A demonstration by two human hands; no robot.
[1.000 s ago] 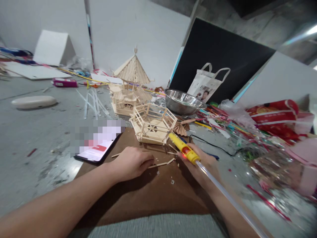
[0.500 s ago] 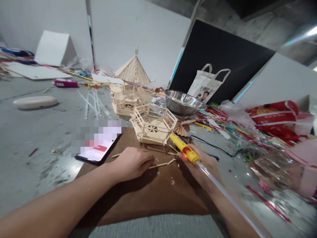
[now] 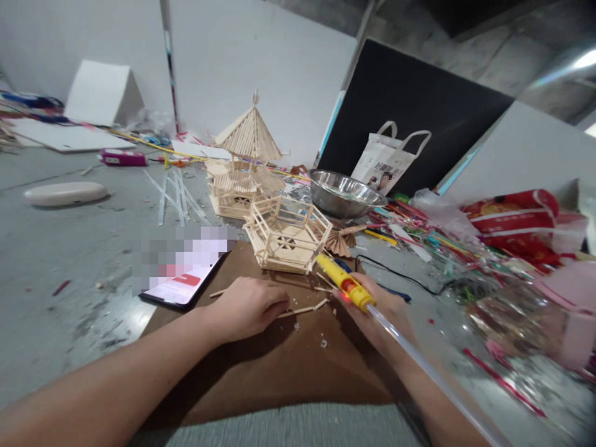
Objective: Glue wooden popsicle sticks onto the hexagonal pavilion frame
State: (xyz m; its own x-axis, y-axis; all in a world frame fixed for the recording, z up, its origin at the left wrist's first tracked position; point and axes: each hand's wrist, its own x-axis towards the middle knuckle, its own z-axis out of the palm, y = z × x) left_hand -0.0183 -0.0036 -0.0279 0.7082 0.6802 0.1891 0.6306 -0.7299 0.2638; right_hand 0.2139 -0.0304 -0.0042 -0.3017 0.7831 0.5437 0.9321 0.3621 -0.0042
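Observation:
My left hand (image 3: 246, 305) rests knuckles-up on a brown board (image 3: 279, 366), its fingertips pinching the end of a thin wooden stick (image 3: 302, 308) that lies flat. My right hand (image 3: 379, 313) grips a yellow hot-glue gun (image 3: 345, 282) with a clear glue stick (image 3: 419, 363) trailing back along my forearm; its nozzle points toward a hexagonal stick frame (image 3: 286, 234) at the board's far edge. Behind that frame stands a stick pavilion with a pointed roof (image 3: 246, 164).
A phone (image 3: 184, 279) lies left of the board. A steel bowl (image 3: 347, 192), a white paper bag (image 3: 388, 158) and a black panel (image 3: 410, 112) stand behind. Coloured straws, plastic wrap and red packaging (image 3: 512, 217) crowd the right. Clear glue sticks (image 3: 174, 192) lie far left.

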